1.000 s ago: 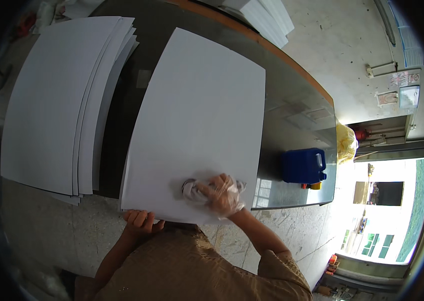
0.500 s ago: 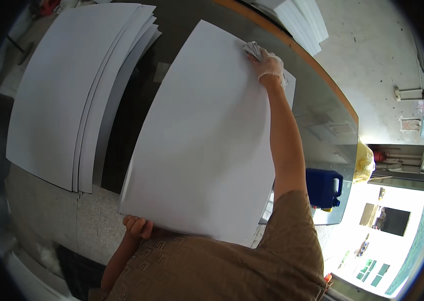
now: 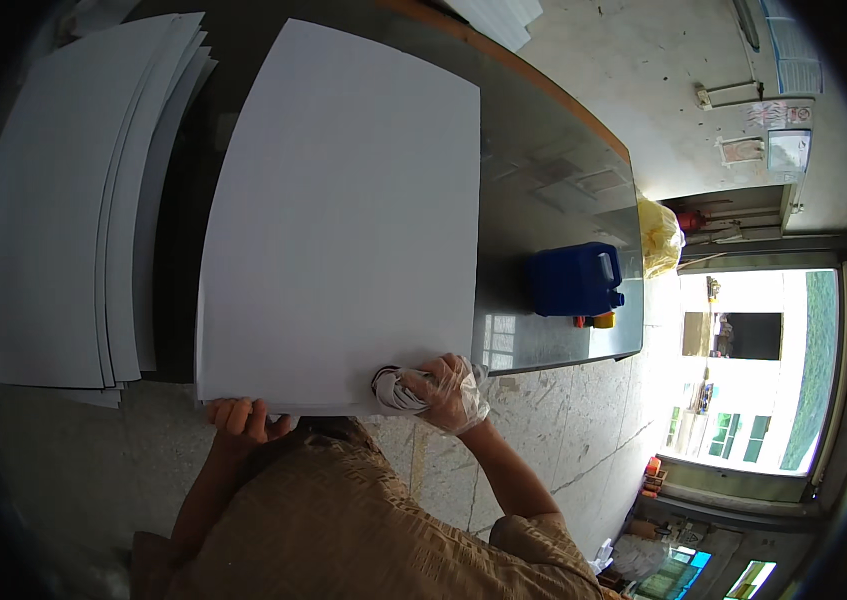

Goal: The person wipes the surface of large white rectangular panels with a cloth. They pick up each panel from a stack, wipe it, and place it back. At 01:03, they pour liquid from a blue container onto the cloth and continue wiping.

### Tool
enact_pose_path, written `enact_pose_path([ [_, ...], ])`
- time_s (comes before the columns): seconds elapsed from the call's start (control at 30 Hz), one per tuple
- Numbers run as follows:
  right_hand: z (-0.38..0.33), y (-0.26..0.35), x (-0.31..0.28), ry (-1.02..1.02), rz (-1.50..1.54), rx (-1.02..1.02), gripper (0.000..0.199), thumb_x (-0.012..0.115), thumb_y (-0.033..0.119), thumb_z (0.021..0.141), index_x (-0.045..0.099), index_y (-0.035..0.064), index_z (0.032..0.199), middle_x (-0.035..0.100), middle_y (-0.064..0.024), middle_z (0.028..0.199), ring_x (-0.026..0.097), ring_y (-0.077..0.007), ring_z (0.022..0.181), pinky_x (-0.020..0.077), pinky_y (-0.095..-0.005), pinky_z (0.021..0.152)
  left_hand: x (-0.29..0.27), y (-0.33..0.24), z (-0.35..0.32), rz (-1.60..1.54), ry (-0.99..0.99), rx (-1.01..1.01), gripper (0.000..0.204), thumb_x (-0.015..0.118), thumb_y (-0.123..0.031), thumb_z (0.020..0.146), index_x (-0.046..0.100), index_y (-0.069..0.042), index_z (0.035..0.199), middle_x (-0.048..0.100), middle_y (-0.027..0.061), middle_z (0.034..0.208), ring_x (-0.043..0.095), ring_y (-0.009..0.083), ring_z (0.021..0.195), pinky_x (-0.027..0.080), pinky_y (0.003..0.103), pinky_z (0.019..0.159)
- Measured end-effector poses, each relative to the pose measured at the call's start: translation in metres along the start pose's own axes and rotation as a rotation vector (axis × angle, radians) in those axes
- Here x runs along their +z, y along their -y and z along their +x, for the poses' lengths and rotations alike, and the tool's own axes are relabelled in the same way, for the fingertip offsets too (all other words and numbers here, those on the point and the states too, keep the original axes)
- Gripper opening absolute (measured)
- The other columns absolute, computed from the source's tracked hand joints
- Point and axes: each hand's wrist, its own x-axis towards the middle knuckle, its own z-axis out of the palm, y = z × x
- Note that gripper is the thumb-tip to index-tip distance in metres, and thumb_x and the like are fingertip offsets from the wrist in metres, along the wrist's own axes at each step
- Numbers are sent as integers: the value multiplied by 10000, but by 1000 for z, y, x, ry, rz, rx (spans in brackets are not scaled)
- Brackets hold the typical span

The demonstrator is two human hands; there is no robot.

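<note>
A large white sheet (image 3: 343, 220) lies on a dark glossy table (image 3: 528, 190), its near edge at my body. At the sheet's near left corner, my left hand (image 3: 243, 420) is bare, its fingers curled over the edge and closed on it; the thumb is partly hidden. My right hand (image 3: 448, 392) wears a thin clear plastic glove. It grips a bunched grey-white cloth (image 3: 399, 389) against the sheet's near right corner.
A fanned stack of white sheets (image 3: 53, 220) lies at left, overhanging the near table edge. On the right end stand a blue jerrycan (image 3: 575, 280) and a small yellow-and-red item (image 3: 598, 321). Beyond are a yellow plastic bag (image 3: 659, 238) and a bright doorway (image 3: 758, 370).
My right hand has come from the sheet's far right corner to its near right corner, still holding the cloth. My left hand keeps its grip at the near left. The view has shifted right.
</note>
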Motion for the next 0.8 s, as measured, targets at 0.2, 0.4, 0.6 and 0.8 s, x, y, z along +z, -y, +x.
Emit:
enact_pose_path([
  [0.2,90,-94,0,-69,-34,-92,576,853,203,574,653,176,1114,570,-81,963,561,-309,889,465,-454,779,-1,-2,-6,34,-1,-10,474,481,-555,936,426,-143,1162,403,60,1111,383,186,1010,328,403,917],
  [0.4,322,-251,-18,-30,-312,161,625,665,558,843,629,115,1281,644,-180,1098,605,-344,1042,480,-402,928,-4,1,-22,169,26,16,358,462,-490,954,404,-168,1098,400,67,1109,385,206,1016,344,413,932],
  [0.6,435,-300,-31,-49,-75,359,603,617,523,892,600,101,1324,653,-216,1189,608,-369,1132,470,-419,979,-18,-9,-33,281,112,-5,318,478,-459,949,398,-176,1070,404,82,1121,390,242,1041,352,430,961],
  [0.8,432,-298,-24,-70,-157,263,597,601,546,892,616,116,1306,668,-193,1148,626,-343,1099,481,-411,954,-8,-9,-18,200,-1,-62,405,500,-525,928,406,-165,1088,412,100,1137,395,274,1073,348,466,975],
])
